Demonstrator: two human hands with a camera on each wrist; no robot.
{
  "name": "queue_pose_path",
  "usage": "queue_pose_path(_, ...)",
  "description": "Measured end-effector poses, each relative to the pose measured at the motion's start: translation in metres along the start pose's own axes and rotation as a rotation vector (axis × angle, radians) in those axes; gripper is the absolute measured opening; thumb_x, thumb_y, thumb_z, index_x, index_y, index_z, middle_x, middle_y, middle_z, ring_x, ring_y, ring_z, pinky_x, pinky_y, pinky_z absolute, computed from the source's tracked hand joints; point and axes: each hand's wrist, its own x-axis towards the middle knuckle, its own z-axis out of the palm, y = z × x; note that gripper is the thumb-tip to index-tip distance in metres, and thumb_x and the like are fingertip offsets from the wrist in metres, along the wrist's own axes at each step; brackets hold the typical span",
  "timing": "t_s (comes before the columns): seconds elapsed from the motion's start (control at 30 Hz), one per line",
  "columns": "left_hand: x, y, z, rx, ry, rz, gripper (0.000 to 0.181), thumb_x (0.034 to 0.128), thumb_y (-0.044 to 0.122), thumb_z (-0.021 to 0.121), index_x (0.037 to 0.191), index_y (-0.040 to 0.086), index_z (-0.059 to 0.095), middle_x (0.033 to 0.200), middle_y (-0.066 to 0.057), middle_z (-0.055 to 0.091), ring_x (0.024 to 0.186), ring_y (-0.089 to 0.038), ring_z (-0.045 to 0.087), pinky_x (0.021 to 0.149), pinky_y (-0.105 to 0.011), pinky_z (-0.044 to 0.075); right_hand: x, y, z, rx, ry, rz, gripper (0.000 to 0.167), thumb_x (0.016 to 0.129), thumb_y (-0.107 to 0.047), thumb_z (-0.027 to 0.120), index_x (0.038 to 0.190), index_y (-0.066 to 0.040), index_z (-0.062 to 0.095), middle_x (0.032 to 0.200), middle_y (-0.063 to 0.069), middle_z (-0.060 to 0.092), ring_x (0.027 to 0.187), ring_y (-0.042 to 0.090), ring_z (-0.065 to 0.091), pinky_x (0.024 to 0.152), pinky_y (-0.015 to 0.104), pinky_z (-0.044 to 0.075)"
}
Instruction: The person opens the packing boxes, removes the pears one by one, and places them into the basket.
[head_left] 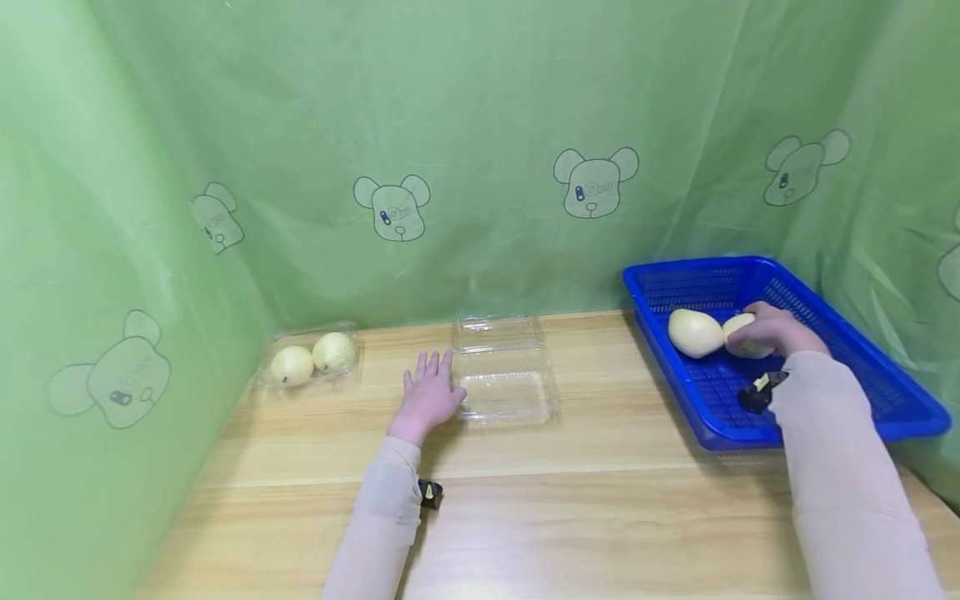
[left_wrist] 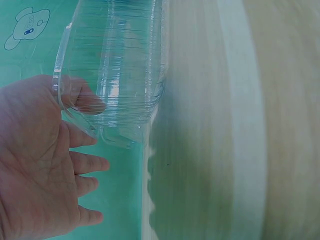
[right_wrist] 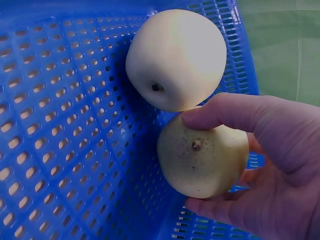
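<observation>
My right hand (head_left: 778, 329) reaches into a blue plastic basket (head_left: 678, 400) and grips a pale yellow pear (right_wrist: 200, 165) between thumb and fingers. Another pear (head_left: 695, 333) lies against it on the left, also inside the basket. My left hand (head_left: 427, 398) is spread with its fingers extended, beside an open clear plastic clamshell box (head_left: 506, 396). In the left wrist view the thumb overlaps the near edge of the box (left_wrist: 112, 75) and shows through the plastic; the other fingers stand apart from each other.
At the far left a second clear box (head_left: 262, 382) holds two pears (head_left: 291, 367). All of it stands on a wooden table (head_left: 600, 517). Green cloth (head_left: 480, 100) with bear prints walls the table at the back and both sides.
</observation>
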Motion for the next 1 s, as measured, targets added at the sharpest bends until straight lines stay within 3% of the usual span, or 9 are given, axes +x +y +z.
queue_pose_path(0.37, 0.0009, 0.0012, 0.0006, 0.002, -0.005, 0.005, 0.074, 0.0941, 0.036, 0.054, 0.156, 0.012, 0.02, 0.162, -0.018, 0.019, 0.153, -0.036, 0.004, 0.121, -0.063, 0.005, 0.0005, 0.0015, -0.0007, -0.004, -0.049, 0.033, 0.092, 0.082, -0.027, 0.07, 0.138, 0.02, 0.015, 0.127, 0.044, 0.033, 0.11, 0.056, 0.045, 0.081, 0.053, 0.053)
queue_pose_path(0.6, 0.0007, 0.0036, 0.0, 0.0, -0.006, 0.006, 0.075, 0.0945, 0.035, 0.055, 0.156, 0.011, 0.02, 0.162, -0.018, 0.019, 0.153, -0.036, 0.005, 0.121, -0.063, 0.005, -0.0016, 0.0015, -0.004, 0.002, -0.084, 0.047, 0.094, 0.082, -0.028, 0.069, 0.138, 0.021, 0.011, 0.13, 0.044, 0.029, 0.113, 0.057, 0.042, 0.083, 0.056, 0.052)
queue_pose_path(0.8, 0.0011, 0.0032, -0.0007, -0.002, -0.009, 0.0, 0.074, 0.0947, 0.035, 0.055, 0.156, 0.011, 0.02, 0.162, -0.018, 0.018, 0.153, -0.036, 0.004, 0.121, -0.063, 0.005, -0.0019, 0.0028, -0.007, 0.0, -0.066, 0.046, 0.091, 0.082, -0.03, 0.069, 0.136, 0.021, 0.016, 0.129, 0.043, 0.032, 0.112, 0.057, 0.043, 0.079, 0.053, 0.053)
queue_pose_path(0.9, 0.0004, 0.0035, -0.002, -0.006, -0.012, -0.001, 0.074, 0.0947, 0.035, 0.055, 0.156, 0.011, 0.02, 0.162, -0.018, 0.018, 0.153, -0.036, 0.004, 0.121, -0.063, 0.005, -0.0025, 0.002, -0.0078, -0.009, -0.048, 0.047, 0.091, 0.083, -0.032, 0.068, 0.137, 0.022, 0.017, 0.131, 0.044, 0.03, 0.114, 0.058, 0.041, 0.084, 0.057, 0.05)
queue_pose_path(1.0, -0.0002, 0.0036, -0.0028, -0.009, -0.018, -0.004, 0.074, 0.095, 0.035, 0.054, 0.156, 0.012, 0.019, 0.163, -0.017, 0.017, 0.153, -0.036, 0.003, 0.121, -0.062, 0.004, -0.0021, 0.0014, -0.0084, 0.0, -0.035, 0.047, 0.093, 0.085, -0.032, 0.065, 0.138, 0.024, 0.013, 0.136, 0.046, 0.024, 0.12, 0.06, 0.034, 0.097, 0.066, 0.04)
